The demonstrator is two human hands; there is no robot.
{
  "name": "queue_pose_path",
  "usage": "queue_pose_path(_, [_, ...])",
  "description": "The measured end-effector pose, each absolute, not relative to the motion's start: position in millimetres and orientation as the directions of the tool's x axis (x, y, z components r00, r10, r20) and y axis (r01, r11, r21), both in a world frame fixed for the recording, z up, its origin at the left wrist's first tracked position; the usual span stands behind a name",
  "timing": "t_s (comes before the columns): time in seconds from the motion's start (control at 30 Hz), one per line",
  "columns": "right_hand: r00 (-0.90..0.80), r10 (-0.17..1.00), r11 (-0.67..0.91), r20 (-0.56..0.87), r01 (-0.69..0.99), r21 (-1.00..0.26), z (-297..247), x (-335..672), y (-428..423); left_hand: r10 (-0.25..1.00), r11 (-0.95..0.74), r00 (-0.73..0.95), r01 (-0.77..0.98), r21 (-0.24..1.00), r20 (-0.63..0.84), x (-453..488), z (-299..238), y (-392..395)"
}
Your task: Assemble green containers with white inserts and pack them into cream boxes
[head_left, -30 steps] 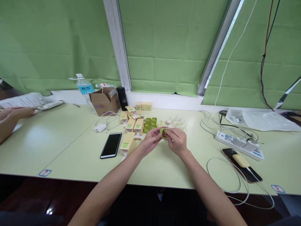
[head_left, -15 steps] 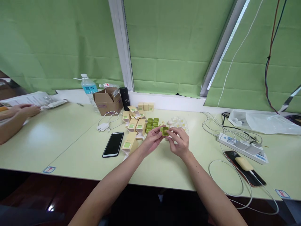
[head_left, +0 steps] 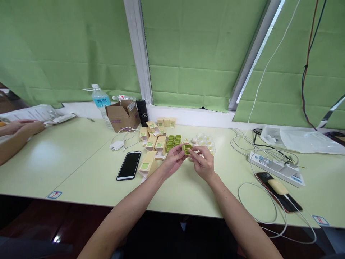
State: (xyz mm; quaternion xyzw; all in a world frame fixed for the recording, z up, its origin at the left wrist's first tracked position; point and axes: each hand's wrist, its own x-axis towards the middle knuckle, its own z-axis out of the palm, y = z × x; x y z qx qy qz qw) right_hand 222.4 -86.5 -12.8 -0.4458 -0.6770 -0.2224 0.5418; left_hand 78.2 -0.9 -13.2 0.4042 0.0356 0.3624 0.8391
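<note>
A small green square cup (head_left: pixel 187 149) is gripped between the fingers and thumb of my left hand (head_left: pixel 174 160), its hollow side facing me. The fingertips of my right hand (head_left: pixel 203 161) are pinched together at the cup's opening; whatever they hold there is too small to name. Just behind my left hand stand several more green cups (head_left: pixel 170 142) in rows. Small yellowish pieces (head_left: pixel 185 140) lie beside them. Behind my right hand are clear round plastic pieces (head_left: pixel 204 139), partly hidden by the fingers. Several open cream cartons (head_left: pixel 148 163) lie left of my left hand.
A phone (head_left: pixel 129 165) lies left of the cartons. Behind it are a white charger (head_left: pixel 116 145), a brown cardboard box (head_left: pixel 122 117), a black bottle (head_left: pixel 142 113) and a water bottle (head_left: pixel 101 102). Rightward are a power strip (head_left: pixel 276 168), looped cables and another phone (head_left: pixel 288 201). Another person's hands (head_left: pixel 24 127) are far left.
The cup in my left hand has turned slightly, and my right fingertips have moved a little left, closer against its opening. The whole view has shifted slightly.
</note>
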Motion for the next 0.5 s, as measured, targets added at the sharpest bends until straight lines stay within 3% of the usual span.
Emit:
queue_pose_path(0.3, [-0.012, 0.363, 0.565, 0.932, 0.798, -0.21, -12.8, 218.8, -84.5, 0.639, 0.409, 0.733, -0.58, 0.705, 0.233, 77.2, -12.2, -0.2])
queue_pose_path(0.5, [0.023, 0.417, 0.526, 0.908, 0.809, -0.262, -14.7, 217.1, -85.9, 0.629, 0.396, 0.74, -0.571, 0.719, 0.24, 75.5, -10.3, -2.7])
